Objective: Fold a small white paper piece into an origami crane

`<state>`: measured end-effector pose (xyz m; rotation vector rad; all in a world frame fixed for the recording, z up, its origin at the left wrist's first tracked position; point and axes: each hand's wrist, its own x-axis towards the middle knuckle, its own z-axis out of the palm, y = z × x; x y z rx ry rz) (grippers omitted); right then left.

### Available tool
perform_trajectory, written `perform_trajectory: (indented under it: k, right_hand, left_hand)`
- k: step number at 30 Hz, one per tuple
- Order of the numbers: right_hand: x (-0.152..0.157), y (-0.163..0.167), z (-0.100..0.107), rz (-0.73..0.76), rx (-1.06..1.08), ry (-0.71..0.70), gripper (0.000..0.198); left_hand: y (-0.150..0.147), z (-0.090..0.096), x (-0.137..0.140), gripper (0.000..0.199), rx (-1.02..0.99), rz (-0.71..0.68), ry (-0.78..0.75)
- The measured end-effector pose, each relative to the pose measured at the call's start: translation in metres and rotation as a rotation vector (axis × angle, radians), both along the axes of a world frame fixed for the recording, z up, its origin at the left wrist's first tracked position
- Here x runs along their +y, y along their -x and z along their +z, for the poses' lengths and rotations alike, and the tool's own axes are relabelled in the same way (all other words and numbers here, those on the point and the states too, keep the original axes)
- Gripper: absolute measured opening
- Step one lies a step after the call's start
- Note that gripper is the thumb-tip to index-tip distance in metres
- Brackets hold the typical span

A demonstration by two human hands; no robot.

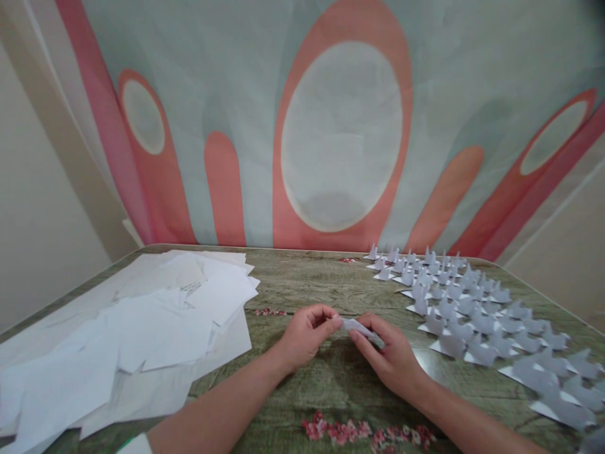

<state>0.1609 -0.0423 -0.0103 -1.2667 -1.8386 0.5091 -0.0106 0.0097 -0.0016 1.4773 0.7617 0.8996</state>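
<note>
A small folded piece of white paper [357, 326] is held between both hands above the middle of the table. My left hand [309, 334] pinches its left tip between thumb and forefinger. The right end lies in my right hand [385, 350], with the thumb along its near side and the fingers behind. Part of the paper is hidden by the fingers, so its full folded form cannot be made out.
Loose white sheets [165, 315] lie in a spread pile on the left. Rows of folded white paper figures [454, 309] stand on the right. The wood-patterned table [293, 277] carries printed pink flowers [345, 431]. A patterned curtain [255, 75] hangs behind.
</note>
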Motion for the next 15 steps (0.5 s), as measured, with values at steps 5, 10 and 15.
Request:
perform_trajectory:
  k: [5,10,15]
  right_hand:
    - [0.005,-0.007,-0.003,-0.036,-0.239,-0.193,0.009]
    - [0.006,-0.009,0.001,-0.047,-0.589,-0.435,0.010]
    - [0.002,-0.005,0.004,-0.044,-0.693,-0.484,0.010]
  left_hand:
    - [0.002,0.006,-0.005,0.029,0.172,0.072,-0.270]
    - [0.002,0.011,-0.013,0.024,0.357,0.100,-0.668]
    - [0.002,0.009,-0.014,0.006,0.534,0.083,-0.907]
